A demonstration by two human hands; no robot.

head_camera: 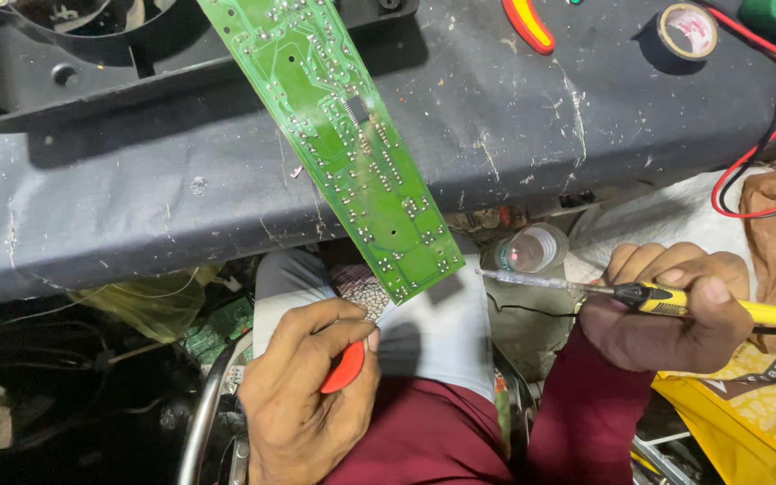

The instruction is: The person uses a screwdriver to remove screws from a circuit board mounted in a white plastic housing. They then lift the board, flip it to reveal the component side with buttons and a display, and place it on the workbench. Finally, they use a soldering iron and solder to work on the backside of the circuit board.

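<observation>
At a scuffed dark workbench [136, 180], the left hand [303, 386] grips a red-handled tool [345, 368]; the right hand [666, 305], at three o'clock, clasps a soldering iron [675, 301] beside a green circuit board [352, 135].

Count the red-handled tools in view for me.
2: one red handle gripped in the left hand below the green circuit board; another red-and-yellow handle lies on the bench's top edge. More may be hidden outside view.

one green circuit board [352, 144], one soldering iron [675, 301] (yellow-handled), one tape roll [686, 31], two hands [303, 395]
</observation>
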